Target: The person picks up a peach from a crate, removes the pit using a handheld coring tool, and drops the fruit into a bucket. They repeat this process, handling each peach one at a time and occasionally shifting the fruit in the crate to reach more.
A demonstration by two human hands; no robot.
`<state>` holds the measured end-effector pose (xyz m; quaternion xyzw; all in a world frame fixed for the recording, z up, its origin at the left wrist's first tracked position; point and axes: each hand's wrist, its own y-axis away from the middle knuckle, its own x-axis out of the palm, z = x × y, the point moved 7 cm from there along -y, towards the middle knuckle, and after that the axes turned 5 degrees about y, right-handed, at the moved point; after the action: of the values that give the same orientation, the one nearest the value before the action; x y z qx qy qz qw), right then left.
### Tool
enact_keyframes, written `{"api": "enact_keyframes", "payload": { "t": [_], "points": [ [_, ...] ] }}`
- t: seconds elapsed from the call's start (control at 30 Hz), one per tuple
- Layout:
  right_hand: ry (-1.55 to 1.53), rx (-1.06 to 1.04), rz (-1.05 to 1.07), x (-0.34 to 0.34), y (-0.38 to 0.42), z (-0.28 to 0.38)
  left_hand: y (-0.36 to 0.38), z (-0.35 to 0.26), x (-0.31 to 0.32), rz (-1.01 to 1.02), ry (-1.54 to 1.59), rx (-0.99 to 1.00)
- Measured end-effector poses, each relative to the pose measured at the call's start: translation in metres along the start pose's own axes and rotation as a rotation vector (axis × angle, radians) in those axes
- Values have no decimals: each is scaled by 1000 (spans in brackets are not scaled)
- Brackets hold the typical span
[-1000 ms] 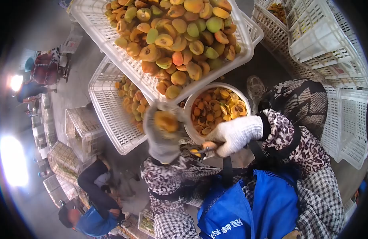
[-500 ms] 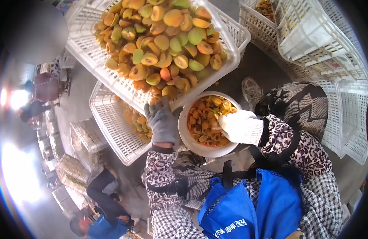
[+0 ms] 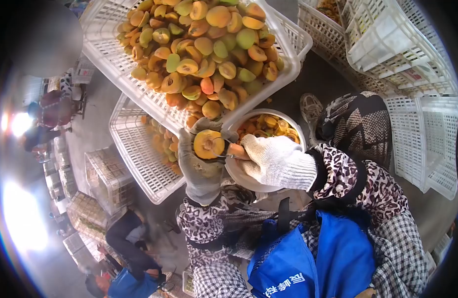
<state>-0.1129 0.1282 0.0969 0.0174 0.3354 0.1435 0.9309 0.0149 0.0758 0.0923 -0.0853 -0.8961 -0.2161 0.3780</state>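
Observation:
My left hand [image 3: 200, 161], in a grey glove, holds a halved orange fruit [image 3: 208, 144] with its cut face up. In a white knitted glove, my right hand [image 3: 271, 161] grips a small tool with a wooden handle [image 3: 238, 151], its metal end touching the fruit's edge. Just beyond my hands, a white crate [image 3: 139, 94] is heaped with halved orange and green fruit [image 3: 204, 54]. Under my right hand stands a white bucket [image 3: 302, 133] with orange fruit pieces [image 3: 271, 125] inside, partly hidden.
A lower white crate [image 3: 134, 156] with more fruit sits at the left. Stacked white crates [image 3: 412, 144] stand at the right. A person in blue [image 3: 132, 284] sits at lower left, near other crates [image 3: 107, 174]. My shoe [image 3: 311, 109] is beside the bucket.
My left hand has drawn back from the crate's edge and turned up, now holding a fruit half. My right hand has moved left out of the bucket, bringing the tool to the fruit.

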Motion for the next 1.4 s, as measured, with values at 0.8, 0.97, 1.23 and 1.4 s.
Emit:
{"api": "enact_keyframes", "payload": {
  "t": [0.8, 0.97, 1.23, 1.4],
  "points": [
    [82, 60, 311, 34, -9, 4, 13, -23, -9, -252, -844, 218],
    [-122, 51, 282, 54, -5, -2, 15, -20, 2, 5, -1353, 361],
    [-488, 267, 522, 46, -1, 0, 14, -14, -4, -433, -481, 164],
    [-1463, 579, 919, 59, 13, 13, 11, -17, -6, -372, -483, 249]
  ]
}}
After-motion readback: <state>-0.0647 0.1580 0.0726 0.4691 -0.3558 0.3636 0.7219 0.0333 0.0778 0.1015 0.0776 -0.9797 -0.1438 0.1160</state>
